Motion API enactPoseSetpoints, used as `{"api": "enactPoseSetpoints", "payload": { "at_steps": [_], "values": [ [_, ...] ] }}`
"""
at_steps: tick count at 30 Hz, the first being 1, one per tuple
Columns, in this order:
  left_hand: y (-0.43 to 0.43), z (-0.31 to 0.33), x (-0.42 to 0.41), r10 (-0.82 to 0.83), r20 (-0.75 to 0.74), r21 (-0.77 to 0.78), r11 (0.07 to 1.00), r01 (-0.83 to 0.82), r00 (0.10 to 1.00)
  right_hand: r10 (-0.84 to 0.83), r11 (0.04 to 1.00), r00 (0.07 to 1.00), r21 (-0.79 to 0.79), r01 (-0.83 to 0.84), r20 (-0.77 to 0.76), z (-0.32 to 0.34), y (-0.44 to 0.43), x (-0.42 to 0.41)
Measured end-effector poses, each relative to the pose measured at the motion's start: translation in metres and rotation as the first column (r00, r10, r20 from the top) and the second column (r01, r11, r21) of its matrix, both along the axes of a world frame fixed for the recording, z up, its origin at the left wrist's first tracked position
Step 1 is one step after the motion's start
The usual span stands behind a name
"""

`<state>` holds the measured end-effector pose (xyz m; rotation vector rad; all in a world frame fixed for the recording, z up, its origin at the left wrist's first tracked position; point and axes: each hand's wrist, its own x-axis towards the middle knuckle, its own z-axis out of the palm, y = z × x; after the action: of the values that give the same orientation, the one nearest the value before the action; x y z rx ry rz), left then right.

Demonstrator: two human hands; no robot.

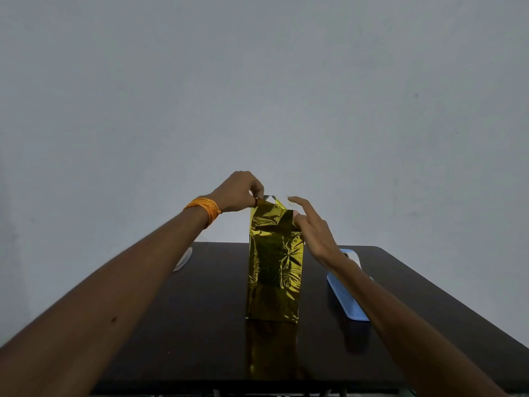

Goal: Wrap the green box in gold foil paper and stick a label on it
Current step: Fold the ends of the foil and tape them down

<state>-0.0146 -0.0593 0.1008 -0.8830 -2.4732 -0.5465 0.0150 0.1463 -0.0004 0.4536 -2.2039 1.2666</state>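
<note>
Gold foil (pixel 274 253), top in left grip (pixel 239 193)

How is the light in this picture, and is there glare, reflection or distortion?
Head view: dim, even light on the grey wall; the crinkled gold foil wrap glints in patches; the glossy dark table mirrors it below its base; the wide lens stretches the left forearm and right forearm.

A plain, pale grey wall (pixel 257 81) fills most of the view behind a dark, glossy wooden table (pixel 200 310), in dim, even light.
</note>
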Motion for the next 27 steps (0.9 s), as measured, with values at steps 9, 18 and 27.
{"api": "enactPoseSetpoints", "payload": {
  "at_steps": [9, 18, 27],
  "values": [
    [-0.009, -0.017, -0.001, -0.12, 0.027, 0.709, 0.702, 0.066, 0.992, -0.018, 1.0, 0.999, -0.003, 0.018, -0.032, 0.0, -0.003, 0.005],
    [-0.009, -0.111, -0.008, -0.281, 0.38, 0.824, 0.535, -0.185, 0.882, -0.006, 1.0, 1.0, -0.013, 0.006, -0.006, 0.001, -0.005, 0.011],
    [0.008, -0.096, -0.012, -0.391, 0.479, 0.804, 0.555, -0.213, 0.786, 0.04, 0.999, 0.998, -0.032, -0.039, 0.051, 0.007, -0.002, 0.015]
  ]
}}
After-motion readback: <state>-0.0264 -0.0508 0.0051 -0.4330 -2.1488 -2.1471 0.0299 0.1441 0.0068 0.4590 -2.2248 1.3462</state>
